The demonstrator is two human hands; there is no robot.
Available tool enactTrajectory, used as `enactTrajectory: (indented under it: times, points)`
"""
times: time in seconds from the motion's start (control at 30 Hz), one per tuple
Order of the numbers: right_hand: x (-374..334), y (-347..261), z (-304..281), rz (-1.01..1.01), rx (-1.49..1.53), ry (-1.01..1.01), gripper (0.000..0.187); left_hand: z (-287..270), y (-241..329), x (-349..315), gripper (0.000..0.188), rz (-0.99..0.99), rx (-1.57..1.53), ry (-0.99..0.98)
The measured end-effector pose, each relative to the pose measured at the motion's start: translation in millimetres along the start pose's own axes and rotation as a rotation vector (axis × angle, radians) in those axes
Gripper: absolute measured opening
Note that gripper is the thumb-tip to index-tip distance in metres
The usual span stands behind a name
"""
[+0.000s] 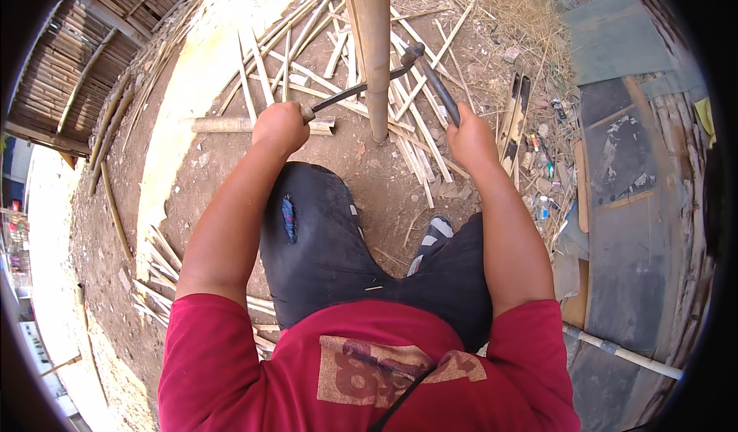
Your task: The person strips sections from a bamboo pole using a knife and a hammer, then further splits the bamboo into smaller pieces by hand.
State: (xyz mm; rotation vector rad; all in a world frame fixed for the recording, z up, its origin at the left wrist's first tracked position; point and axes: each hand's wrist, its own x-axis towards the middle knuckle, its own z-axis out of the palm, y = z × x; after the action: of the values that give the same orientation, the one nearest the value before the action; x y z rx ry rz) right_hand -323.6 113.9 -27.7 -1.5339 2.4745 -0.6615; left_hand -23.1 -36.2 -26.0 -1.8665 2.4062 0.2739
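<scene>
My left hand (281, 130) is closed round the short handle of a machete (347, 94), its dark blade pointing right. An upright bamboo pole (376, 55) stands between my hands, and the blade meets it partway up; whether the edge is sunk into the bamboo I cannot tell. In my right hand (472, 141) is the dark handle of a hammer (438, 86). Its head lies close to the blade's far end, right of the pole; whether they touch is unclear. The pole's lower end appears to rest on the dirt beyond my knees.
Split bamboo strips (415, 117) lie scattered on the dirt ahead. A bamboo length (223, 125) lies left of the pole, and more strips (157, 267) are beside my left leg. Straw (515, 17) is heaped far right; dark sheets (623, 147) line the right side.
</scene>
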Motion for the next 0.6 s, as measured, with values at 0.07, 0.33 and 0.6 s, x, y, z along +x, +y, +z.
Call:
enactTrajectory:
  times: [0.07, 0.33, 0.6]
  points:
    - [2.3, -4.5, -11.0, 0.032, 0.045, -0.01, 0.024, 0.9, -0.5, 0.9, 0.028, -0.007, 0.026, 0.014]
    - [3.7, 13.6, 13.6, 0.056, -0.005, -0.058, 0.023, -12.0, 3.2, 2.0, 0.041, 0.119, -0.008, 0.049]
    - [0.1, 1.5, -5.1, 0.044, 0.287, 0.208, 0.026, -17.5, 17.1, 3.3, 0.037, 0.057, 0.007, 0.016]
